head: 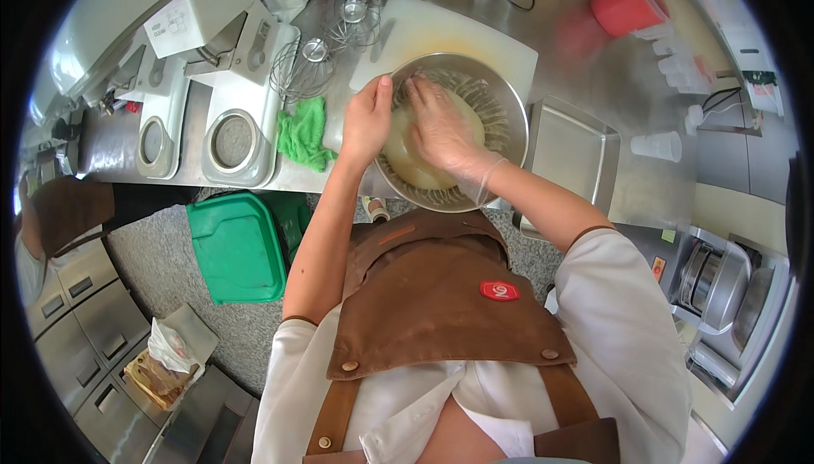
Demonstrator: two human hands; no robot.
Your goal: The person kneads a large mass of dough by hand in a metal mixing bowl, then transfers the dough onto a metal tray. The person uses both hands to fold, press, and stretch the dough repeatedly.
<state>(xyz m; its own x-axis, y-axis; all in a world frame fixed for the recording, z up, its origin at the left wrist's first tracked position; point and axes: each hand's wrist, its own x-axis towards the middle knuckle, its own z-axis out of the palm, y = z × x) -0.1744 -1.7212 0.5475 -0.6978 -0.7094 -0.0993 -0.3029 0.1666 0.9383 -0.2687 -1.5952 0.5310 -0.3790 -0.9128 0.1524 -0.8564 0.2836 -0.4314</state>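
A steel mixing bowl (512, 127) stands before me at the counter's front edge, partly over a white cutting board (502, 50). Inside it lies a smooth, pale mass of dough (405, 149), and whitish smears streak the bowl's inner wall. My left hand (367, 117) grips the bowl's left rim, with its thumb up. In a clear plastic glove, my right hand (442, 123) rests flat on the dough, its fingers reaching towards the bowl's far left wall. The undersides of its fingers are hidden.
Left of the bowl are a green cloth (304, 133), balloon-whisk attachments (304, 69) and white mixer machines (238, 101). A steel tray (569, 146), a plastic cup (656, 146) and a red bucket (629, 3) stand to the right. Below is a green bin (235, 248); another person (63, 216) is at far left.
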